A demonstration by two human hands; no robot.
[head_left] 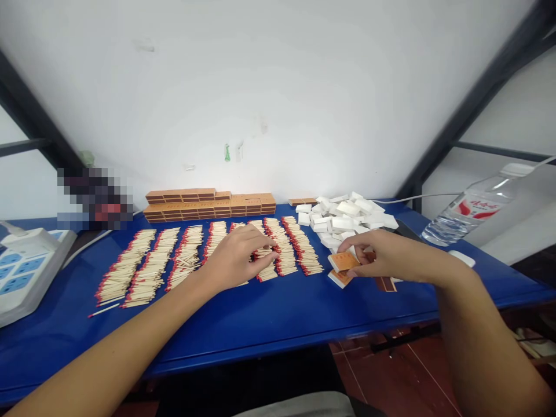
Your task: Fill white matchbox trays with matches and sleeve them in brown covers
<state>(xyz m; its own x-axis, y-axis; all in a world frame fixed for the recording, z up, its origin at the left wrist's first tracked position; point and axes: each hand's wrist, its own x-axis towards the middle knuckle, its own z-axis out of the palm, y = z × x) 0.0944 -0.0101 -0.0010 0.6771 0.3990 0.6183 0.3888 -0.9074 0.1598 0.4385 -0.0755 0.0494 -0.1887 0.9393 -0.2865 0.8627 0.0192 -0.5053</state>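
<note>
My left hand [238, 253] hovers over the middle rows of red-tipped matches [191, 255], its thumb and fingers apart with nothing visible between them. Part of the rows behind it is hidden. To the right, my right hand [377, 255] pinches an orange matchbox [343, 261] between thumb and fingers. A second matchbox [339, 279] lies just under that one, on the blue table. Below my right palm, brown matchbox sleeves [386, 284] are partly covered by the hand. White matchbox trays [343, 217] form a loose heap behind my right hand.
Stacked matchboxes [208, 207] line the wall at the back, with a small separate matchbox stack [303, 202] beside them. A power strip [26, 272] sits at the left edge. A water bottle [473, 205] leans at the right. The blue table's [269, 330] front edge is near me.
</note>
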